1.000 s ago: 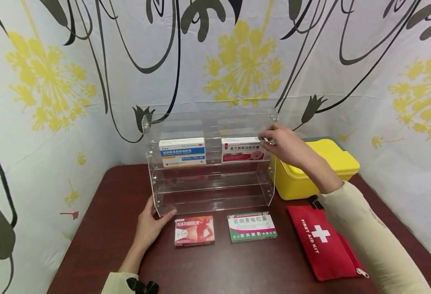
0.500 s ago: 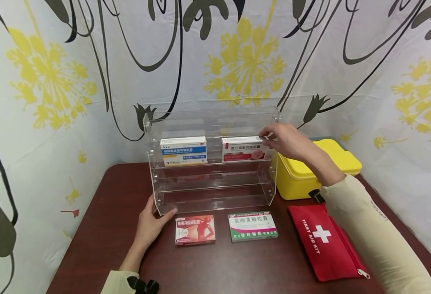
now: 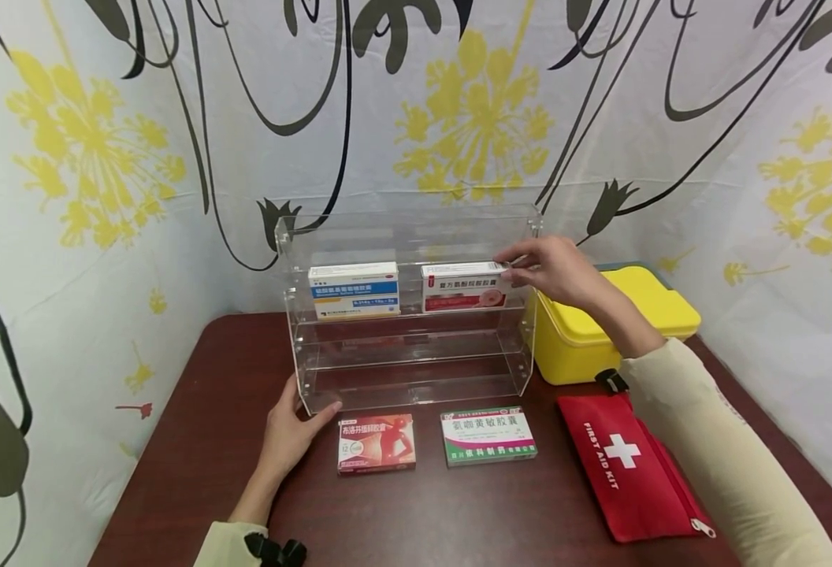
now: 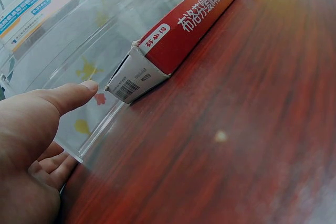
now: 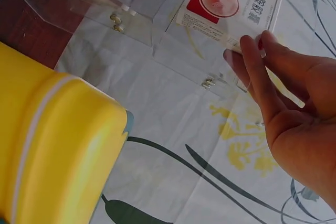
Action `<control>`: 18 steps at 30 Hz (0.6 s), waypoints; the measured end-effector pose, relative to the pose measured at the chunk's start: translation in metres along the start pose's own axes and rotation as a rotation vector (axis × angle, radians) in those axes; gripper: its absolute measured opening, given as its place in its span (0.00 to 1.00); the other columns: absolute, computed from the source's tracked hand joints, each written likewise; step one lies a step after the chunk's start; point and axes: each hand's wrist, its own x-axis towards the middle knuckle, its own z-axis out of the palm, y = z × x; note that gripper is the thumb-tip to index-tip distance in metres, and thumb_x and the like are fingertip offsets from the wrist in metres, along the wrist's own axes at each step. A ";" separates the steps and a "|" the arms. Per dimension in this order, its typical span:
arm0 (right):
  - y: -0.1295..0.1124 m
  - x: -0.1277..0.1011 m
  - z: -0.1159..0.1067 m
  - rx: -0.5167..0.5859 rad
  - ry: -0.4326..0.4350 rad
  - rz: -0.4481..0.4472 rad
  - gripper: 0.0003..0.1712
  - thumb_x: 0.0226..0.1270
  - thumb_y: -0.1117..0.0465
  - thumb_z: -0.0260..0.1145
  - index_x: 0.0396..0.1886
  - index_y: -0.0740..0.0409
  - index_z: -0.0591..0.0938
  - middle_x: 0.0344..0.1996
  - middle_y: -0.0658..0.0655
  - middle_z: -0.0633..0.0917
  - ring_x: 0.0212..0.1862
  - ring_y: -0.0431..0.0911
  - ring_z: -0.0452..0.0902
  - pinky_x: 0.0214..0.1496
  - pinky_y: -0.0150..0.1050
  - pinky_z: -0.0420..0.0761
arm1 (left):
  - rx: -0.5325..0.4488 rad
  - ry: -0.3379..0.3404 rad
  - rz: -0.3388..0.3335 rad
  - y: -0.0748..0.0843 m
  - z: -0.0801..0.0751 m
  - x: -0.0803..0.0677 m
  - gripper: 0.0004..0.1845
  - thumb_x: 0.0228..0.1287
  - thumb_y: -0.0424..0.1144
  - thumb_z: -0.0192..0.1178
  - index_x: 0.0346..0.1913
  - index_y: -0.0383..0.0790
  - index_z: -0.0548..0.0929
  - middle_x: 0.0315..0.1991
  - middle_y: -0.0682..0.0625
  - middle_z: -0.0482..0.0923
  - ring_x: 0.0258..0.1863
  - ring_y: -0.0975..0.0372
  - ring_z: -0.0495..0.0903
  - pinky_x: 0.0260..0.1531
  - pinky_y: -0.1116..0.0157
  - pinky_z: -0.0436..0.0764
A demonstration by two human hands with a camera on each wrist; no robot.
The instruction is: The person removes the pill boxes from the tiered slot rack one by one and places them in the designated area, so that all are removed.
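Note:
A clear acrylic three-tier rack [image 3: 287,315] stands on the dark wooden table [image 3: 458,520]. Its top tier holds a blue-and-white medicine box [image 3: 354,290] and a red-and-white medicine box [image 3: 462,287]. My right hand [image 3: 511,266] reaches to that tier, and its straight fingers [image 5: 247,66] touch the right end of the red-and-white box [image 5: 231,3]. My left hand [image 3: 291,429] rests on the table at the rack's lower left corner, thumb [image 4: 73,93] against the clear front edge [image 4: 89,129]. An orange-red medicine box [image 3: 377,443] lies just right of it.
A green-and-white medicine box [image 3: 488,435] lies flat in front of the rack. At the right sit a red first aid pouch [image 3: 629,465] and a yellow lidded container [image 3: 607,323]. Patterned fabric walls close in on three sides. The rack's two lower tiers hold nothing.
The red-and-white box has slid a little to the left along the top tier, with my right hand's fingers following it. My left hand has stayed put.

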 end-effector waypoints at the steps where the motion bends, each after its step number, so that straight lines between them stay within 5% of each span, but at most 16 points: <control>1: 0.000 0.000 0.000 0.013 0.007 0.009 0.14 0.65 0.65 0.70 0.51 0.57 0.86 0.41 0.57 0.87 0.38 0.46 0.86 0.39 0.44 0.82 | 0.001 0.001 -0.002 0.000 0.000 0.000 0.49 0.53 0.52 0.75 0.75 0.51 0.60 0.65 0.47 0.72 0.64 0.53 0.71 0.61 0.51 0.67; 9: 0.001 0.001 -0.002 0.139 0.042 0.074 0.15 0.64 0.64 0.71 0.50 0.54 0.87 0.42 0.55 0.87 0.40 0.45 0.86 0.37 0.38 0.81 | -0.003 -0.003 -0.001 0.002 0.000 0.000 0.48 0.53 0.52 0.75 0.75 0.54 0.60 0.64 0.45 0.73 0.63 0.54 0.72 0.60 0.52 0.68; 18: 0.001 0.002 -0.005 0.149 0.092 0.027 0.15 0.63 0.62 0.71 0.50 0.54 0.87 0.45 0.55 0.86 0.44 0.46 0.85 0.40 0.37 0.82 | 0.010 -0.006 -0.008 0.002 -0.001 0.000 0.49 0.52 0.53 0.74 0.75 0.54 0.60 0.65 0.45 0.72 0.64 0.53 0.71 0.61 0.51 0.67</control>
